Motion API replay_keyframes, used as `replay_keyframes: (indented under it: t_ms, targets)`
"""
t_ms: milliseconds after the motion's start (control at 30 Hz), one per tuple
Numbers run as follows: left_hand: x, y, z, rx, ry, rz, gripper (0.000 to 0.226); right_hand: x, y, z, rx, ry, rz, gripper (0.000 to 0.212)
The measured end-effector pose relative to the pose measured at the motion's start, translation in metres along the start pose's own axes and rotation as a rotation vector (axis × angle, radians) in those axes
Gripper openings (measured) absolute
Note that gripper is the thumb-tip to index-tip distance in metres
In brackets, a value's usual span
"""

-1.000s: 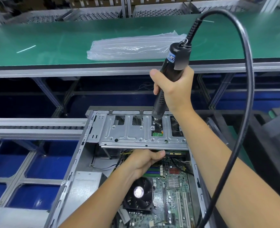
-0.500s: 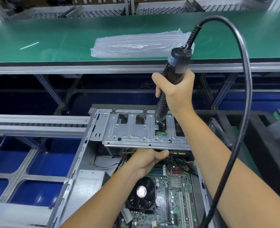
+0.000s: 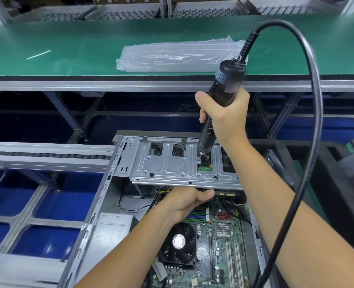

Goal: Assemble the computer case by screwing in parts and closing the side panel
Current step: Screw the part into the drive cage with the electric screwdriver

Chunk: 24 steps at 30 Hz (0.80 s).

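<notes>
**Clerk:** Because the bit had to meet the screw square, item one, the electric screwdriver (image 3: pixel 224 94), stood nearly upright, its tip down on a screw (image 3: pixel 198 160) in the drive bracket (image 3: pixel 172 167). Holder: the right hand (image 3: pixel 224 115), fingers wrapped tight round the barrel, low on the body, presumably for steadier aim.

**Checker:** And the left hand?

**Clerk:** Item two, left hand (image 3: pixel 187 201): tucked under the bracket's near edge, thumb lying along the lip, fingers curled beneath and out of sight. I judged it gripped or propped the bracket so that the plate would not sag under the driver's push; what exactly the fingers closed on could not be told.

**Checker:** Location of the case?

**Clerk:** Item three, computer case (image 3: pixel 101 196): lying on its side on the line, open face up, side panel off, motherboard (image 3: pixel 219 235) and cooler fan (image 3: pixel 178 244) exposed. Bracket spanned its far end.

**Checker:** Anything loose?

**Clerk:** Item four, power cable (image 3: pixel 315 113), arching high over the right forearm, clear of the work. Item five, a plastic bag (image 3: pixel 178 57) on the green bench (image 3: pixel 68 48) beyond, well apart.

**Checker:** Progress?

**Clerk:** Mid-fastening, by my reckoning; closing still to come.
</notes>
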<state>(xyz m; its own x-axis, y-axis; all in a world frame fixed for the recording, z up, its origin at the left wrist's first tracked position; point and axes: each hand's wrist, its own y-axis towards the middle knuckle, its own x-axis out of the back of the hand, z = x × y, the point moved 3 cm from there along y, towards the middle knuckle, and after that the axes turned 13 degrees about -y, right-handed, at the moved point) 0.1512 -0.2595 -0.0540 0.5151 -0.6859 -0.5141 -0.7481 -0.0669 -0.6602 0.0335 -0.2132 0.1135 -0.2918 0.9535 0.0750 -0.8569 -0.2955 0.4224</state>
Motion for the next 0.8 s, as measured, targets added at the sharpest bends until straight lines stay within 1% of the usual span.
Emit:
replay_keyframes:
  t_ms: [67,100,167,200,233,267,300,333,367,400,433,467,500,567,633,700,800]
  targets:
    - [-0.001,-0.006,-0.005,0.049,0.148,0.042,0.019,0.001,0.001,0.0,-0.003,0.0,-0.006,0.02]
    - [-0.001,-0.011,-0.007,0.094,0.281,0.07,0.026,0.001,0.001,0.0,-0.004,0.002,-0.005,0.02]
    - [0.001,-0.025,-0.013,0.201,0.637,0.14,0.038,0.001,0.001,0.0,0.0,0.004,0.002,0.02]
    - [0.004,-0.033,-0.017,0.228,0.813,0.19,0.037,0.001,0.001,-0.001,0.003,0.004,0.006,0.02]
    - [0.007,-0.04,-0.023,0.221,0.938,0.248,0.035,0.001,0.001,-0.001,0.006,0.004,0.008,0.02]
    - [0.007,-0.047,-0.032,0.18,0.973,0.305,0.031,0.001,0.002,-0.001,0.007,0.006,0.009,0.021]
    - [0.005,-0.052,-0.043,0.095,0.916,0.343,0.026,0.002,0.002,-0.002,0.008,0.008,0.009,0.022]
    - [0.0,-0.056,-0.056,-0.045,0.809,0.34,0.02,0.002,0.002,-0.002,0.007,0.011,0.008,0.023]
    - [-0.004,-0.057,-0.071,-0.234,0.716,0.276,0.016,0.003,0.003,-0.002,0.007,0.013,0.007,0.024]
    - [-0.007,-0.055,-0.085,-0.444,0.684,0.165,0.013,0.002,0.003,-0.003,0.006,0.013,0.006,0.025]
    - [-0.01,-0.051,-0.095,-0.638,0.707,0.039,0.01,0.002,0.004,-0.003,0.009,0.012,0.006,0.026]
    - [-0.014,-0.046,-0.099,-0.776,0.76,-0.062,0.008,0.002,0.004,-0.003,0.013,0.01,0.006,0.026]
    - [-0.019,-0.039,-0.097,-0.846,0.839,-0.12,0.009,0.002,0.003,-0.002,0.018,0.008,0.008,0.026]
    - [-0.027,-0.024,-0.089,-0.872,1.019,-0.15,0.009,0.002,0.003,-0.002,0.022,0.01,0.013,0.025]
    - [-0.028,-0.012,-0.083,-0.873,1.145,-0.165,0.009,0.003,0.003,-0.002,0.02,0.016,0.017,0.024]
    - [-0.028,-0.006,-0.082,-0.899,1.171,-0.182,0.008,0.004,0.003,-0.002,0.022,0.015,0.018,0.022]
    - [-0.027,-0.005,-0.082,-0.884,1.124,-0.207,0.005,0.005,0.003,-0.003,0.022,0.017,0.014,0.02]
